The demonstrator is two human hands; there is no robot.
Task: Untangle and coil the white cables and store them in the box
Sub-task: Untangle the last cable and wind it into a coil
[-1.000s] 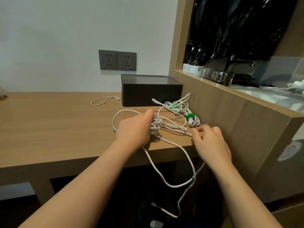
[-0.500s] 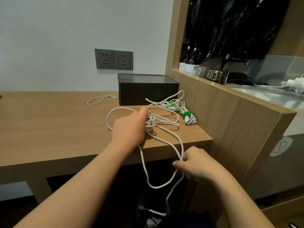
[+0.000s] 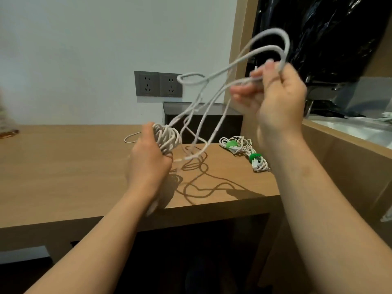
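White cable tangle [image 3: 167, 140] | left hand [image 3: 148, 164] grips it | right hand [image 3: 275, 98] pinches its raised loops | two green-tied bundles [image 3: 257, 161] | one box [image 3: 231, 126]

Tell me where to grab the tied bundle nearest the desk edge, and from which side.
Pinch it at the green tie, coming from above. The bundle lies flat on the desk, and the tie cinches its strands into one narrow waist. The wood panel stands close on its right, so a side approach looks cramped.

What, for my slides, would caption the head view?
Left hand grips a white cable tangle above the desk; right hand holds loose loops high; green-tied bundles lie near the dark box.
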